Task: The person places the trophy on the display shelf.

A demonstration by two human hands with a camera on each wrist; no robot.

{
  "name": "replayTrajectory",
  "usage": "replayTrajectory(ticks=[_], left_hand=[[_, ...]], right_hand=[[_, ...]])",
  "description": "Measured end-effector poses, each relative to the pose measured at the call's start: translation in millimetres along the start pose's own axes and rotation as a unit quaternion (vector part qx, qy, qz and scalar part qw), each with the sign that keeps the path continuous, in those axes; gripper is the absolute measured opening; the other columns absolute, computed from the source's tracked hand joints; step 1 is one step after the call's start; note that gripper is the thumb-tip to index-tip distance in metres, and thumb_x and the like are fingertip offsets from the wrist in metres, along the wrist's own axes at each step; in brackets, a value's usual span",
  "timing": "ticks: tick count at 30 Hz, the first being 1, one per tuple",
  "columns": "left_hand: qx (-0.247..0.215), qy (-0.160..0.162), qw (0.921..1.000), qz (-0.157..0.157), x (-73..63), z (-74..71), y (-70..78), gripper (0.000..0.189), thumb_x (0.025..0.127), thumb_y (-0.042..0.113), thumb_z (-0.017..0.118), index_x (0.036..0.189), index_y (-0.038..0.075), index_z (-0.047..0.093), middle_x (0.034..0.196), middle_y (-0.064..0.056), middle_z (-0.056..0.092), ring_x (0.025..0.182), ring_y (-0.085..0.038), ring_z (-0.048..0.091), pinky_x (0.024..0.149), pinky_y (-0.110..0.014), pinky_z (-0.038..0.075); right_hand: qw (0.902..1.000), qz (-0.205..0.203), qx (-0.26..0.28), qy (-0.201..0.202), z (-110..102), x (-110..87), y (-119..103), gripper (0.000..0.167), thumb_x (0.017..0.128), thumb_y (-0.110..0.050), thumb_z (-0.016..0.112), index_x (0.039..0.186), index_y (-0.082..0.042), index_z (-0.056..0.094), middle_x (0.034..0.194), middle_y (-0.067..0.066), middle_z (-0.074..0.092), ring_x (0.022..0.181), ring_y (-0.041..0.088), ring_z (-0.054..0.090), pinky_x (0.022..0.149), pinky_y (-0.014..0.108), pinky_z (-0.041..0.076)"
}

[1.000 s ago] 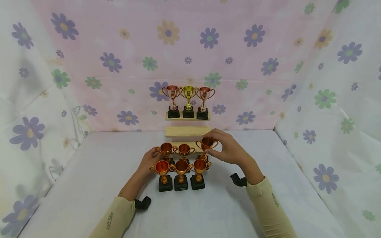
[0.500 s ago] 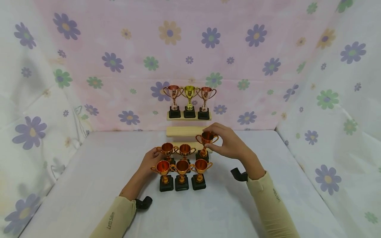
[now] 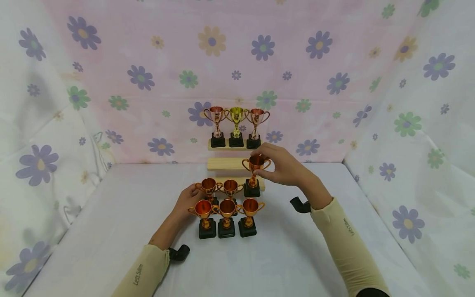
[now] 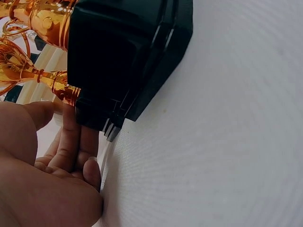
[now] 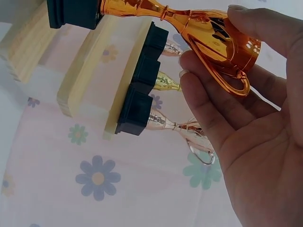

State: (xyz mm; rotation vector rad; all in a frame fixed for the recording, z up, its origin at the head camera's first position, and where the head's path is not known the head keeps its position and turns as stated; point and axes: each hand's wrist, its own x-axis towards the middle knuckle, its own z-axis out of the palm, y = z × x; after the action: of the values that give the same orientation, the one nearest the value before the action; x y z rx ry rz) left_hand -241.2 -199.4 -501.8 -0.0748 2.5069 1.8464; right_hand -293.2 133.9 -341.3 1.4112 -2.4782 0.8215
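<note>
My right hand (image 3: 280, 165) pinches the cup of a copper-orange trophy (image 3: 254, 165) with a black base, thumb on the near side and fingers behind. It hangs upright in front of the small wooden tiers, overlapping their right end. On the table, my left hand (image 3: 187, 200) holds the back-left copper-orange trophy (image 3: 208, 185) low down; in the left wrist view its fingers (image 4: 71, 137) reach the stem and base, fingertips partly hidden. Another such trophy (image 3: 230, 187) stands right of it. A front row has a left (image 3: 203, 209), middle (image 3: 227, 208) and right trophy (image 3: 250, 207).
Behind the hands stand wooden tiers: a low one (image 3: 241, 181), a bare middle one (image 3: 226, 163) and a top one (image 3: 231, 148). The top bears a gold trophy (image 3: 236, 117) between two rose-coloured trophies (image 3: 216, 115). A flowered cloth (image 3: 159, 107) rises at the back.
My right hand has lifted its trophy up and away from me, from beside the back row toward the tiers. My left hand and the other trophies stay in place.
</note>
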Motion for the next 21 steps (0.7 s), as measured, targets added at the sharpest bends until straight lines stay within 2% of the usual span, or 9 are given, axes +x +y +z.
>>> replayTrajectory(ticks=[8, 21], left_hand=[[-0.002, 0.001, 1.0, 0.0, 0.0, 0.9, 0.2, 0.022, 0.111, 0.023, 0.055, 0.117, 0.003, 0.059, 0.105, -0.009, 0.075, 0.093, -0.016, 0.063, 0.081, -0.025, 0.05], [0.001, 0.0, 1.0, 0.008, 0.0, -1.0, -0.9, 0.024, 0.111, 0.025, 0.055, 0.117, 0.002, 0.059, 0.107, -0.009, 0.076, 0.094, -0.014, 0.064, 0.085, -0.026, 0.05]], right_hand=[[0.9992, 0.002, -0.024, -0.031, -10.0, 18.9, -0.8, 0.047, 0.095, -0.021, 0.082, 0.136, -0.004, 0.064, 0.12, 0.007, 0.067, 0.105, 0.022, 0.066, 0.093, 0.043, 0.057], [0.9994, 0.002, -0.027, -0.023, -6.7, 46.7, 1.9, 0.047, 0.097, -0.025, 0.08, 0.136, -0.005, 0.063, 0.125, 0.007, 0.066, 0.108, 0.02, 0.065, 0.096, 0.041, 0.055]])
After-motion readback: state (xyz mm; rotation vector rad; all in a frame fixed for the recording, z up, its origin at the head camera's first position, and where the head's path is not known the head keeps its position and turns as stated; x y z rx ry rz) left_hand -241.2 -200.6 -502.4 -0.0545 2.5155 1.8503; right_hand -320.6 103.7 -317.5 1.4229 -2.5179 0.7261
